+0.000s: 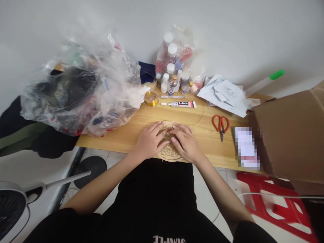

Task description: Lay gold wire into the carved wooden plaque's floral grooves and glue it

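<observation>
**Desk:** Where is the piece, and what are the hands doing?

**Me:** The carved wooden disc lies at the near edge of the counter, at six o'clock from the glue tube. My left hand covers its nine o'clock side and my right hand its three o'clock side, with the fingertips meeting over the middle. Each grip is flat and spread, pressing down and closed around nothing. If something small sits beneath the fingertips, I can't make it out from here.

**Desk:** How would you handle it well?

**Me:** As I judge it, put even weight through both palms and let only the fingertips work. The disc may slightly overhang the edge, so I'd hold it back from the lap side.

**Desk:** And the containers?

**Me:** From the disc, the large clear plastic bag slumps at ten o'clock. It holds dark bundled things and mixed small goods, too crumpled over to sort out. At twelve o'clock a smaller clear bag holds white-capped bottles with red and blue contents, and more little bottles stand just in front of it. The cardboard box at three o'clock hides its inside. The red scissors lie loose at two o'clock and the gold wire spool at eleven.
</observation>
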{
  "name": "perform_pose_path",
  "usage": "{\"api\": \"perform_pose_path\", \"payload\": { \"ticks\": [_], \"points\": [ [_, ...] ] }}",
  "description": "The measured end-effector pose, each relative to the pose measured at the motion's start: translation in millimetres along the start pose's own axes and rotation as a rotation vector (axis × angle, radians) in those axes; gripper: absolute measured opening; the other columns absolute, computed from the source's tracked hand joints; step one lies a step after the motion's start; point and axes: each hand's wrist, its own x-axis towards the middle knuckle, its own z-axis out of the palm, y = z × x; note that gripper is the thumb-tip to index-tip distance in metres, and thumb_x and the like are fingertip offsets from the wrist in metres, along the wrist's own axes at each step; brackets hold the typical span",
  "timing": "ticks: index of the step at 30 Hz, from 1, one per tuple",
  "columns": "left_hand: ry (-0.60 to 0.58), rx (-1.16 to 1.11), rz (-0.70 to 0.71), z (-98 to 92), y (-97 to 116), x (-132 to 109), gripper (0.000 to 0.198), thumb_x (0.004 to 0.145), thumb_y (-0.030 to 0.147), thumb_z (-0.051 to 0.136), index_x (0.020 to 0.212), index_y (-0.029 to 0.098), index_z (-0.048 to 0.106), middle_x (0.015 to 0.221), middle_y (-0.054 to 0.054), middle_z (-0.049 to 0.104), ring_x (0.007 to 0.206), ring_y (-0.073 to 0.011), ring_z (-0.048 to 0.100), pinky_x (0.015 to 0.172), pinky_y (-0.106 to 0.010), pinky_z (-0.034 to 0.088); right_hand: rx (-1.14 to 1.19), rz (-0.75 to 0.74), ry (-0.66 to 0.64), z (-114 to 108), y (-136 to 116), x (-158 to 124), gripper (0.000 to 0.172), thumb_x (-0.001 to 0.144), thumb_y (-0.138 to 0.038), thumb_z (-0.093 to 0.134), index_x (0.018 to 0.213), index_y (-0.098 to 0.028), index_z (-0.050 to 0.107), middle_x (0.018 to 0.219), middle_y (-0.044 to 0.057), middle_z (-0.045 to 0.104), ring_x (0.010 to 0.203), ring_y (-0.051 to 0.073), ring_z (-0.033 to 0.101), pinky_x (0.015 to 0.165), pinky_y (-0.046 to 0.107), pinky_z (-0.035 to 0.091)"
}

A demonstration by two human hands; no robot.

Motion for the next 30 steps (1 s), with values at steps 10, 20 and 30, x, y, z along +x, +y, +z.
{"api": "perform_pose_path", "payload": {
  "ticks": [10,20,30],
  "points": [
    [0.154,-0.039,-0.004,-6.1,0,-4,0.036,0.088,0.034,0.054,0.117,0.013,0.063,0.126,-0.017,0.058,0.118,-0.03,0.054,0.096,-0.049,0.046,0.848,0.37,0.313,-11,4,-2,0.026,0.09,-0.043,0.043,0.096,-0.022,0.057,0.097,0.009,0.073,0.1,0.024,0.067,0.091,0.044,0.05],
    [0.456,-0.625,-0.029,-53.9,52,22,0.012,0.083,0.02,0.065,0.093,0.017,0.069,0.09,-0.005,0.07,0.087,-0.0146,0.065,0.082,-0.028,0.054,1.53,0.486,0.263,-32,-38,-17,0.027,0.093,-0.04,0.038,0.098,-0.023,0.058,0.105,0.008,0.073,0.107,0.021,0.066,0.098,0.047,0.047],
    [0.262,-0.786,-0.171,-65.1,48,43,0.007,0.071,0.018,0.077,0.076,0.018,0.073,0.075,-0.001,0.072,0.07,-0.0123,0.067,0.072,-0.025,0.057,1.425,0.413,0.237,-36,-39,-20,0.028,0.092,-0.045,0.04,0.1,-0.024,0.057,0.106,0.007,0.072,0.104,0.023,0.066,0.089,0.044,0.052]
  ]
}}
